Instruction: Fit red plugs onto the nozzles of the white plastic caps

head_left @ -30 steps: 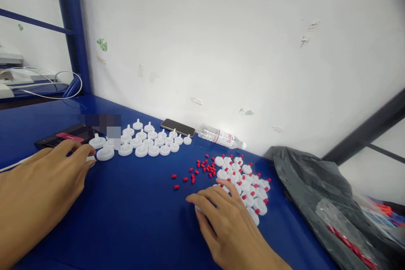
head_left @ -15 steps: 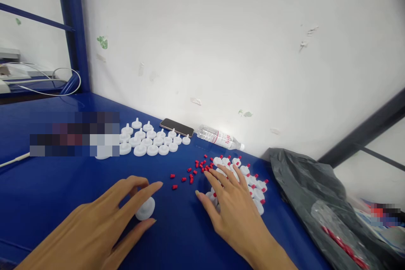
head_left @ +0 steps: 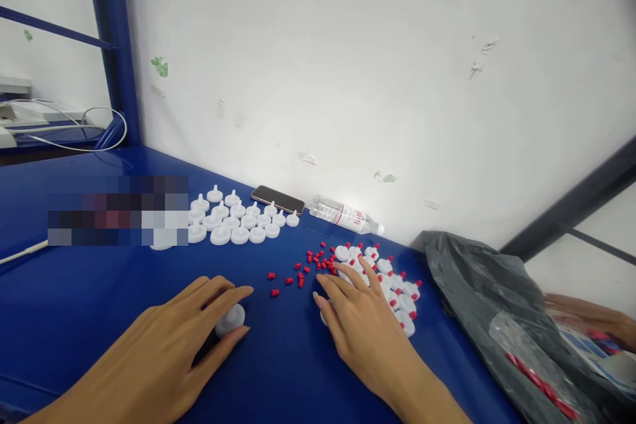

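Left, white plastic spouted discs (head_left: 220,236) stand uncapped; right, red-capped discs (head_left: 384,267) cluster beside loose small red caps (head_left: 271,275). Left hand (head_left: 166,334): grip narrowed around one spouted white disc (head_left: 230,322). Right hand (head_left: 370,324): half-open, hold unclear.

A pixelated patch (head_left: 116,212) masks things toward the blue tabletop's (head_left: 283,364) left edge. The left hand (head_left: 173,338) partly hides a round white plastic cap (head_left: 234,319); the right hand (head_left: 365,321) covers some red-tipped white plastic caps (head_left: 411,289). The picture's right edge cuts off another person's arm (head_left: 596,315).
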Motion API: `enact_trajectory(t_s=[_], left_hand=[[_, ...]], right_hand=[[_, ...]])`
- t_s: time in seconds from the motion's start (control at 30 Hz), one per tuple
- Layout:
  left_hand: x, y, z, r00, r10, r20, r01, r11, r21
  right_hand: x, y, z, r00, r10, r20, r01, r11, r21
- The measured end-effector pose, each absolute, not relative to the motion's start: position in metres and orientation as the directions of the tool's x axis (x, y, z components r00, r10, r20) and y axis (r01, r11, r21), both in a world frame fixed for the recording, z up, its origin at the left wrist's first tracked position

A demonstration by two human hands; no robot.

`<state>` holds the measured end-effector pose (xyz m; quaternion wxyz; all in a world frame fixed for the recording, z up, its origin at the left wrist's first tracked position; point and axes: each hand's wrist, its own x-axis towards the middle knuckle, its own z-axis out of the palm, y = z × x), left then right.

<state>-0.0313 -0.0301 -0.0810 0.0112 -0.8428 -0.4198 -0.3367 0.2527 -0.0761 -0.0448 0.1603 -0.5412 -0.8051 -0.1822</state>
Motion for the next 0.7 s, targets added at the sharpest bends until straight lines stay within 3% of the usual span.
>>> enact_trajectory(t_s=[0.13,0.27,0.37,0.57,0.7], left_hand=[[-0.031,-0.0304,-0.077,0.509,0.582,0.634,0.706,-0.703,0.079],[-0.029,-0.0302,-0.0754,0.522,0.529,0.669,0.704,-0.71,0.012],[-0.0301,-0.0296,-0.0776,0.509,0.531,0.677,0.707,-0.707,0.023],[-0.0348,-0.0289,-0.0817,0.448,0.617,0.647,0.694,-0.696,0.183],[-0.0312,-0.0309,-0.075,0.446,0.59,0.673,0.658,-0.726,0.201]], right_hand=[[0.2525,-0.0762,-0.0439,-0.41,0.769,0.491,0.903,0.418,0.098],[0.2565,-0.0746,-0.0471,-0.455,0.746,0.487,0.877,0.47,0.1],[0.2591,-0.0737,-0.0489,-0.479,0.729,0.489,0.863,0.492,0.113],[0.2573,-0.0766,-0.0485,-0.519,0.69,0.504,0.844,0.508,0.173],[0.253,-0.0781,-0.048,-0.525,0.66,0.536,0.839,0.507,0.198]])
